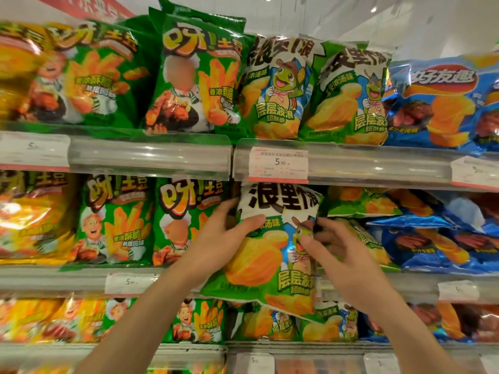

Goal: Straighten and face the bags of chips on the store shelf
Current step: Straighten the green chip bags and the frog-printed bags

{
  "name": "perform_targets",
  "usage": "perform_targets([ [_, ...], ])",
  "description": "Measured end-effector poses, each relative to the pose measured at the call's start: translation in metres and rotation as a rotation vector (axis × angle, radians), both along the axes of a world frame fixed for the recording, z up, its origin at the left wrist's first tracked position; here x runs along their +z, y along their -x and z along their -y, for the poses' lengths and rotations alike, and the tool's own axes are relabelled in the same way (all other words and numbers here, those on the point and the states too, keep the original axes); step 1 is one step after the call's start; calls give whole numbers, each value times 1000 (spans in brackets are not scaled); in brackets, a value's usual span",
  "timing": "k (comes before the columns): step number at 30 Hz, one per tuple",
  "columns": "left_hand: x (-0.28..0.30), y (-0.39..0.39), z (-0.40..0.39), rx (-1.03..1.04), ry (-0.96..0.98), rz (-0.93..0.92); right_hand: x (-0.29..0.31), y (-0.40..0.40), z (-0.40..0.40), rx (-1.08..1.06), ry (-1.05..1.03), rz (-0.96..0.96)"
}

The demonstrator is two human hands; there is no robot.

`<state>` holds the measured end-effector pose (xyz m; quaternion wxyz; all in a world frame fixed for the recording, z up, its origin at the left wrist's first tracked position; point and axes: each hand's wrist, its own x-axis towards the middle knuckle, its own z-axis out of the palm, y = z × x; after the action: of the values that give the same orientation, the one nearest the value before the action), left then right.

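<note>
Bag [272, 249]: green and white, with a turtle cartoon; we hold it face out at the front of the middle shelf [81, 279], its top tucked under the shelf edge above and its lower end hanging past the shelf lip.
Left hand [218, 238]: ours, clamped on the bag's upper left side, thumb across the front, fingers behind.
Right hand [337, 252]: ours, at the bag's right edge; thumb pressed on the turtle print, fingers curled behind, so it grips the bag too.
Price tag [278, 165]: white and red, on the rail just above the bag; it reads 5.90.
Neighbours left: green fries bags [186, 220] stand upright and face out beside our left hand.
Neighbours right: a green bag [361, 202] lies flat on others, and blue bags [432, 238] lie slumped beyond it.
Top shelf: two turtle bags [275, 87] stand upright, side by side, facing out.
Bottom shelf: more bags, partly hidden by our forearms.
</note>
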<state>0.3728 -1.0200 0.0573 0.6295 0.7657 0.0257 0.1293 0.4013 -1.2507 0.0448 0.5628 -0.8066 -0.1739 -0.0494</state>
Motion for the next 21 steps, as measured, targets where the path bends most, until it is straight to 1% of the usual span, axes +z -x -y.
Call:
perform_targets([
  [2,-4,14,-15,23,9,33,4,-2,-5,-37,32,17],
  [3,-6,21,-23,29,10,51,5,-5,-9,-88,78,60],
  [5,-8,34,-37,45,33,85,7,-18,-22,-179,250,194],
  [6,-9,39,-43,62,53,94,8,-25,-32,-205,360,239],
  [7,-10,43,-48,83,67,102,8,-33,-43,-223,476,245],
  [9,-11,50,-59,119,76,115,5,-48,-64,-222,659,122],
  [11,-12,54,-67,141,78,127,-1,-58,-77,-190,745,-32],
  [13,-12,57,-72,162,75,148,-8,-64,-81,-179,737,-89],
  [15,-12,58,-76,172,70,173,-10,-67,-79,-173,668,-97],
  [21,-11,60,-85,202,78,211,-8,-71,-66,-141,304,-67],
])
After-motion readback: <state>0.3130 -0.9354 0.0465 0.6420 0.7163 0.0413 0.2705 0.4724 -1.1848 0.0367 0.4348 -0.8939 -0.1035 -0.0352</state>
